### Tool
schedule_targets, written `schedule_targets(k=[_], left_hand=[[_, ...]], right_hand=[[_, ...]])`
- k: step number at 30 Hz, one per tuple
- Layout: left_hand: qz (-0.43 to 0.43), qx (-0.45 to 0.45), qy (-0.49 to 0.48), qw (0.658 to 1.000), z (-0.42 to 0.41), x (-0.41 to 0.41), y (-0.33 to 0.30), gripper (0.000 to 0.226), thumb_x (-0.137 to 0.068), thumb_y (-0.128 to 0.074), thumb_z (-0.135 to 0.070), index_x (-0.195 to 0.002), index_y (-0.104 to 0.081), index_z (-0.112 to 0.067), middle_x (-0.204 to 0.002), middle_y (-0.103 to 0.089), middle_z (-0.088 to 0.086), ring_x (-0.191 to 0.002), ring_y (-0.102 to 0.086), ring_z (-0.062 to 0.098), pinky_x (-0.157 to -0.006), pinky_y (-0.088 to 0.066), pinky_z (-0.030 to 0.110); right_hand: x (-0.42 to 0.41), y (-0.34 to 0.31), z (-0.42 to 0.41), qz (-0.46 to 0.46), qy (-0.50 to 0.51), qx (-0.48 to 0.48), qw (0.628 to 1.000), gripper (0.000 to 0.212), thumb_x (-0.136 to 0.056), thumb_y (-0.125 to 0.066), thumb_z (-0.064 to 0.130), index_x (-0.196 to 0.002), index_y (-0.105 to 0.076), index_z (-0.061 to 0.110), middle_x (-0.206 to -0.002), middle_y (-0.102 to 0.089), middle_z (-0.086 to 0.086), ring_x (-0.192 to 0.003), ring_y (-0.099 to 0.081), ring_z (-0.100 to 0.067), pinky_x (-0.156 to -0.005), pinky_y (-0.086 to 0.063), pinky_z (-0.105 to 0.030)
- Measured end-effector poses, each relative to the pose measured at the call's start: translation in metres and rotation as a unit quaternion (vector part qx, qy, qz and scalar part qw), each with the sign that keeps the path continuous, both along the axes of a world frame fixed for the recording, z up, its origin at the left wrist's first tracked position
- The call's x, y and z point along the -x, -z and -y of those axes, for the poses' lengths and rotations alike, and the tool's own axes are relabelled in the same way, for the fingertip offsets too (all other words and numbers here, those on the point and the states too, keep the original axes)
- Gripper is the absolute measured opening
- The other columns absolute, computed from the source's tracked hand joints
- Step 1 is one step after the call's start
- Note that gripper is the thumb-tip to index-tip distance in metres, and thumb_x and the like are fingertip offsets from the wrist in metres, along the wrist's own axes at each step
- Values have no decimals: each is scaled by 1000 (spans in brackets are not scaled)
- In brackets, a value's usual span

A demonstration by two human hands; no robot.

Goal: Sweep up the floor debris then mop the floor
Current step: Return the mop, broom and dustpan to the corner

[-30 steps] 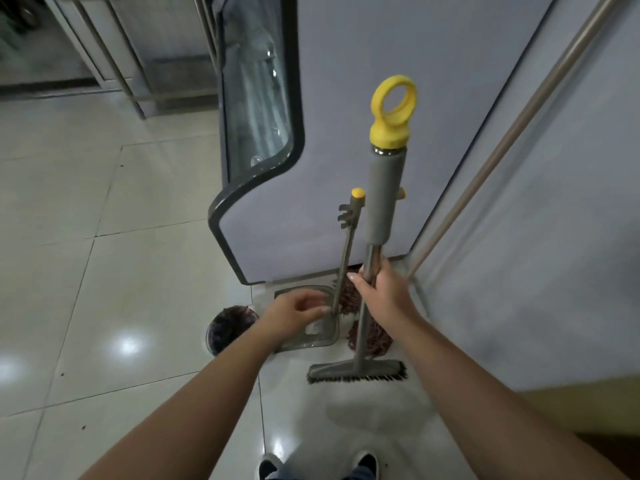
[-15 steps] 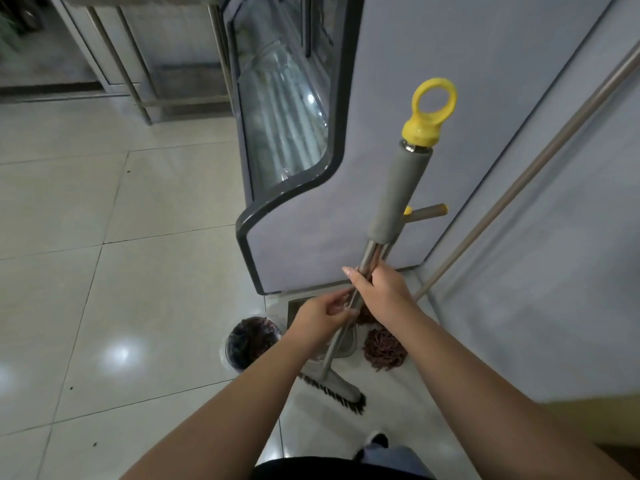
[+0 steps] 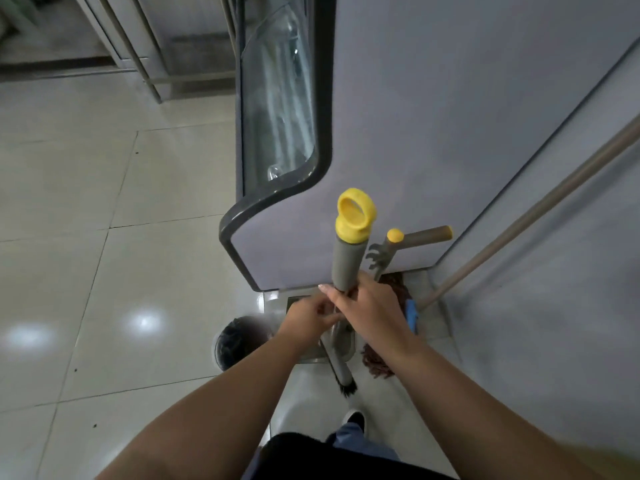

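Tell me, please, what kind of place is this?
Probably a shop or food counter: a glass-fronted display case stands on a glossy tiled floor, with a metal-framed counter behind it.

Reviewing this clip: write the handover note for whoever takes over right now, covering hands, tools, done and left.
Right hand grips the broom handle below its grey sleeve; left hand holds the same handle lower. Broom head is by the feet. Dustpan stands against the display case; mop leans in the corner; bin beside.
Done: broom picked up.
Left: sweeping, then mopping.
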State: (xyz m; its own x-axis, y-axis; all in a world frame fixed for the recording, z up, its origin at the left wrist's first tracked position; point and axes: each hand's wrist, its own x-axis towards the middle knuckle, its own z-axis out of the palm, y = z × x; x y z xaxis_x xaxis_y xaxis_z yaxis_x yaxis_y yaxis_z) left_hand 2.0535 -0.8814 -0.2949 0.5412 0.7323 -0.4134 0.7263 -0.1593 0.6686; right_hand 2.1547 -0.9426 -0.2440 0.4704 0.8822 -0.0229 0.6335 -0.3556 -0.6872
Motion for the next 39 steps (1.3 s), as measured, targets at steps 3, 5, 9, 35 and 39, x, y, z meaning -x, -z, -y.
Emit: schedule_targets(k=[3, 5, 9, 35, 39], left_hand=[[-2, -19, 1, 1000, -6, -7, 14, 22, -87, -59, -24, -102, -66, -8, -98, -68, 13, -80, -54, 16, -57, -27, 19], [18, -21, 9, 1000, -11, -15, 21, 25, -86, -60, -22, -106, -66, -8, -102, -68, 14, -87, -59, 22, -59, -28, 19], [44, 6, 43, 998, -28, -31, 36, 34, -84, -66, -28, -115, -63, -14, -109, -67, 8, -101, -59, 22, -74, -37, 21], [130, -63, 372, 917, -104, -58, 114, 43, -95, -49, -26, -133, -46, -5, -121, -55, 16, -109, -54, 27, -91, -37, 29], [123, -75, 381, 914, -108, -67, 122, 46, -96, -46, -28, -136, -43, -5, -125, -52, 16, -112, -52, 26, -92, -36, 28]], right_hand=[[-4, 4, -3, 50, -2, -39, 998, 34, -79, -65, 49, -85, -67, 15, -79, -71, -6, -83, -65, -28, -59, -33, -23], [-9, 3, -9, 67, 15, -50, 996, 29, -78, -71, 41, -80, -68, 12, -76, -70, -9, -79, -65, -28, -59, -33, -21], [-20, 3, -15, -42, 109, -54, 992, 18, -76, -77, 27, -73, -59, 23, -68, -70, 4, -77, -60, -5, -54, -36, -3], [-29, 63, -52, -257, 447, -200, 833, 49, -70, -80, 17, -95, -41, 32, -121, -50, 1, -115, -53, -15, -80, -51, -14], [-37, 77, -54, -299, 436, -193, 827, 62, -76, -74, 12, -128, -42, 15, -120, -59, -2, -113, -58, -10, -80, -50, -5]])
